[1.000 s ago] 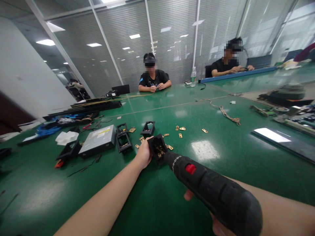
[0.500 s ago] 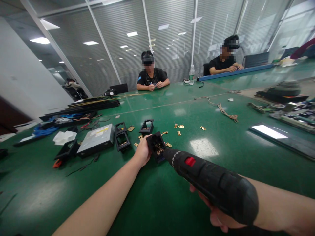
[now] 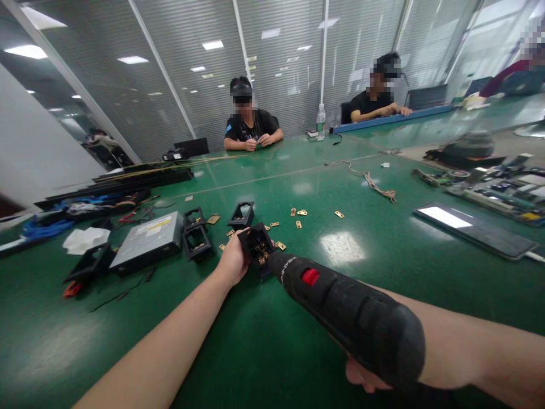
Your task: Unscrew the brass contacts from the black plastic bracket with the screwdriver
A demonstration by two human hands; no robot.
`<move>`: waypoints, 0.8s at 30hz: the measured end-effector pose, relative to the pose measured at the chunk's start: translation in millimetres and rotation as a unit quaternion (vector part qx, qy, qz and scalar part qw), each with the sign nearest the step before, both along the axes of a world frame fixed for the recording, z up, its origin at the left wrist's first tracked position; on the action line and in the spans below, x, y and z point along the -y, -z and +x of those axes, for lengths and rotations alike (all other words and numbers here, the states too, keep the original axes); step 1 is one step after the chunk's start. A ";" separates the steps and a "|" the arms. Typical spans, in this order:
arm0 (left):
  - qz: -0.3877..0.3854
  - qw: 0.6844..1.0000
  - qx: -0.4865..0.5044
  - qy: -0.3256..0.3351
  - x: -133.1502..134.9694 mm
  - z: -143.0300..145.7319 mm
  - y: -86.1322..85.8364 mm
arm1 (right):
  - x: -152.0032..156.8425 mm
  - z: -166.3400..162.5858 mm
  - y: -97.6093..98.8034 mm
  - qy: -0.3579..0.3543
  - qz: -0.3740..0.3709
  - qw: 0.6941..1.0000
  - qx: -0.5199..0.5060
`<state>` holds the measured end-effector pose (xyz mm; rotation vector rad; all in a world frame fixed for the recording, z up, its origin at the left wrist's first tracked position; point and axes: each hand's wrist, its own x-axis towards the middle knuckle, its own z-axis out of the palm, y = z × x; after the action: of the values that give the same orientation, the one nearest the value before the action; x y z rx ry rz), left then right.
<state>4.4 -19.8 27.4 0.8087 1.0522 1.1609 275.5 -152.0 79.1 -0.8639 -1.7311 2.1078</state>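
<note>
My left hand [image 3: 234,258] grips a black rectangular box [image 3: 250,241] by its left side, tilted so its open face shows brass-coloured parts inside. My right hand [image 3: 361,372], mostly hidden, is closed under a black cordless drill [image 3: 347,318] with a red switch on top. The drill's nose points into the box's open face; its bit tip is hard to make out. Behind the box, small brass plates [image 3: 298,225] lie scattered. Similar black boxes stand nearby: one [image 3: 241,215] just beyond my left hand and another [image 3: 198,243] to its left.
On the green table's left are a silver disc drive [image 3: 149,241], white paper [image 3: 86,241], another black frame [image 3: 89,263] and blue cables [image 3: 49,226]. A tablet-like panel [image 3: 472,228], circuit boards [image 3: 506,187] and string [image 3: 378,190] lie right. Co-workers sit across, near a bottle [image 3: 321,123].
The whole view has shifted, so things appear further left. The drill stays at the black box, and both hands keep their hold.
</note>
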 end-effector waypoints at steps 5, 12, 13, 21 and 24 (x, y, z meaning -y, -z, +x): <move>0.002 1.000 -0.006 -0.007 -0.4 1.0 -0.4 | -7.2 -2.6 -1.8 -0.025 0.109 0.994 0.013; 0.017 1.000 -0.009 -0.003 -0.1 0.6 -0.2 | -4.6 -5.4 -13.2 -0.008 0.071 0.996 0.051; 0.016 1.000 -0.007 -0.002 0.1 0.7 -0.2 | -4.7 -5.6 -12.7 -0.004 0.073 0.996 0.053; 0.010 1.000 -0.002 -0.018 0.4 1.8 -1.3 | -6.3 -6.0 -8.1 0.005 0.075 0.997 0.030; 0.010 1.000 -0.007 -0.016 0.0 2.0 -1.5 | -5.4 -6.8 -8.7 0.009 0.087 0.996 0.010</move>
<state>6.4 -19.8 28.9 0.8184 1.0701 1.1966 268.7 -146.7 87.8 -0.8502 -1.8754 1.9089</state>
